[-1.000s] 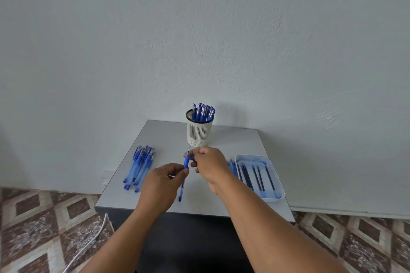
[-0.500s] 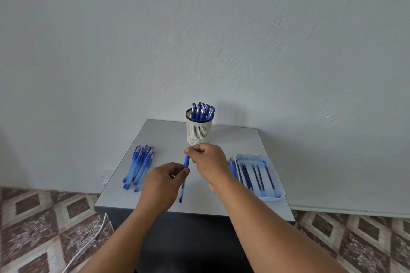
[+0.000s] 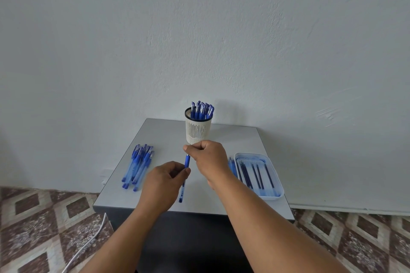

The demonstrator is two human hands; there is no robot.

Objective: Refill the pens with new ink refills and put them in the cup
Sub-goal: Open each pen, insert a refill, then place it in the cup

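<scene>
Your right hand (image 3: pixel 207 157) has gone up a little since a second ago and now sits right in front of the bottom of the cup (image 3: pixel 198 127). Your left hand (image 3: pixel 164 180) has hardly moved.

On the left of the table (image 3: pixel 164 137), a pile of pens (image 3: pixel 138 166) lies flat, well apart from your hands. Your left hand is lower and nearer to you, with its thumb and fingers pinching the pen (image 3: pixel 186 172) at its middle. That pen stands almost straight up between your two hands, with its bottom end sticking out below your left hand. Your right hand is curled round the top of the pen, with its knuckles up. The cup behind it is full of pens. On the right, a tray (image 3: pixel 274 174) holds refills (image 3: pixel 255 174).
</scene>
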